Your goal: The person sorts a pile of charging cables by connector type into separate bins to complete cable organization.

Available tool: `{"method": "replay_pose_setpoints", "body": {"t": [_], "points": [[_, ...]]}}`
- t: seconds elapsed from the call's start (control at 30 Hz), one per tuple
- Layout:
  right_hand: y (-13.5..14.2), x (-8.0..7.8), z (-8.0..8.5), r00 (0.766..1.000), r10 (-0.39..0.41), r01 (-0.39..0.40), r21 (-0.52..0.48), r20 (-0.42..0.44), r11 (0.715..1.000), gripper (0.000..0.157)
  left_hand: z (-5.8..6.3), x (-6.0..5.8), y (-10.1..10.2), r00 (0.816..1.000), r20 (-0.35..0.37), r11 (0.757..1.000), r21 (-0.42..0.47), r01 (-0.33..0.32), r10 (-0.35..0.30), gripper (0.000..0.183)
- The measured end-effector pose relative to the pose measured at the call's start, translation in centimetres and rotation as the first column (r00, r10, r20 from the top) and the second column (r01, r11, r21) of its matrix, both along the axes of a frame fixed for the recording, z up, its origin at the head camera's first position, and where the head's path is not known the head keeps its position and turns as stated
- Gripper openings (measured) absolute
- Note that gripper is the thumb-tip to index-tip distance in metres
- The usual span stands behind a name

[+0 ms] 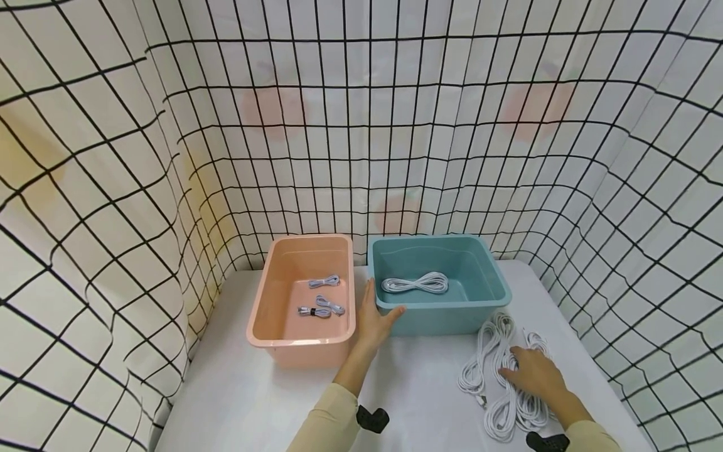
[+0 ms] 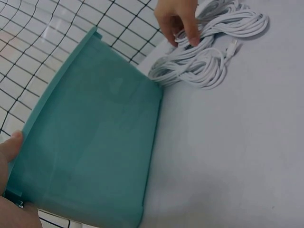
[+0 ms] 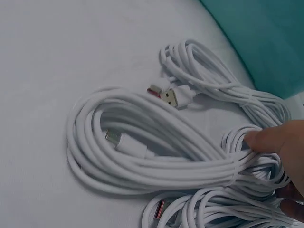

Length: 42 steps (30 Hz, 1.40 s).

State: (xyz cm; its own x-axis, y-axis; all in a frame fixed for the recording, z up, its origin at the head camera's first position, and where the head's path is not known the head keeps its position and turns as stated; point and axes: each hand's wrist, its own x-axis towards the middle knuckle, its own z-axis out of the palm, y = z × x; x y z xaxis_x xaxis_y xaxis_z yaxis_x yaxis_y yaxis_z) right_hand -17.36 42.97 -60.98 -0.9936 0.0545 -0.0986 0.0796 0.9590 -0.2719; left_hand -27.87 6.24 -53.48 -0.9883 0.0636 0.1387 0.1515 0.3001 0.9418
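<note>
My left hand (image 1: 374, 321) rests on the near left corner of a teal bin (image 1: 435, 319), the fingers straight along its side and the thumb (image 2: 13, 145) at the front rim. A coiled white cable (image 1: 415, 284) lies in that bin. On the table at the right, my right hand (image 1: 536, 375) holds the middle one of several tied white USB cables (image 3: 142, 175). Its thumb lies on one side of this bundle and its curled fingers on the other. Another bundled cable (image 3: 204, 71) lies beside it, close to the teal bin.
A peach bin (image 1: 302, 353) with 3 small bundled cables (image 1: 324, 282) stands left of the teal bin. Black wire mesh (image 1: 369, 125) encloses the white table (image 1: 226, 389) at the back and both sides.
</note>
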Motion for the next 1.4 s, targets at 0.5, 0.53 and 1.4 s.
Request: {"method": "replay_pose_setpoints", "body": {"t": [0.5, 0.53, 1.4], "points": [[-0.2, 0.4, 2.0, 0.994, 0.036, -0.054, -0.179, -0.102, 0.982, 0.050, -0.2, -0.5, 0.0, 0.999, -0.052, 1.000, -0.002, 0.003, -0.003, 0.099], [-0.1, 0.4, 2.0, 0.994, 0.039, -0.057, -0.184, -0.101, 0.981, 0.050, -0.2, -0.5, 0.0, 0.999, -0.048, 1.000, 0.002, 0.006, -0.006, 0.099], [1.0, 0.7, 6.6, 0.991, -0.068, 0.026, -0.339, -0.114, 0.941, 0.055, -0.3, -0.2, 0.0, 1.000, -0.006, 1.000, -0.008, 0.009, -0.010, 0.100]]}}
